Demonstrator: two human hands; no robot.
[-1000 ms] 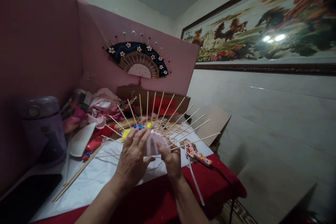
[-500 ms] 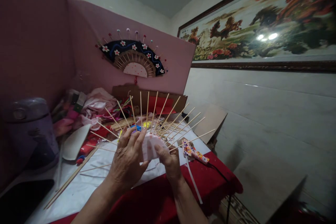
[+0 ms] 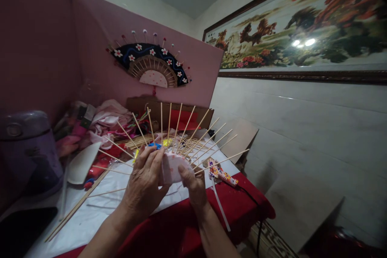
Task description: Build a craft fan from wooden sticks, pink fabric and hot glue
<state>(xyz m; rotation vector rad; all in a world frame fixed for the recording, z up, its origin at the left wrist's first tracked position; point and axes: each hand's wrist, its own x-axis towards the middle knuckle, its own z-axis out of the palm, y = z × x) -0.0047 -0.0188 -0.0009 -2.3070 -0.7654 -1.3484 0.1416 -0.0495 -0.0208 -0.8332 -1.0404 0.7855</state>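
Observation:
Both my hands hold up a half-made fan: a pale pink half-round base (image 3: 173, 167) with several thin wooden sticks (image 3: 193, 137) spread out from it like rays. My left hand (image 3: 144, 185) covers the base's left side, fingers pressed flat against it. My right hand (image 3: 194, 186) pinches the base's lower right edge with thumb and fingers. The fan stands upright above the table, a little above a white sheet (image 3: 99, 209).
A finished dark fan with flowers (image 3: 148, 63) hangs on the pink wall. The table holds loose sticks (image 3: 75, 209), cloth scraps (image 3: 102, 123), a white paper piece (image 3: 79, 163), a purple container (image 3: 26, 149), a cardboard box (image 3: 169, 113) and a patterned tool (image 3: 222, 174) on red cloth (image 3: 242, 205).
The view has drifted so everything sits slightly further left. My hands keep the same hold on the fan; the left fingers have shifted a little on the base.

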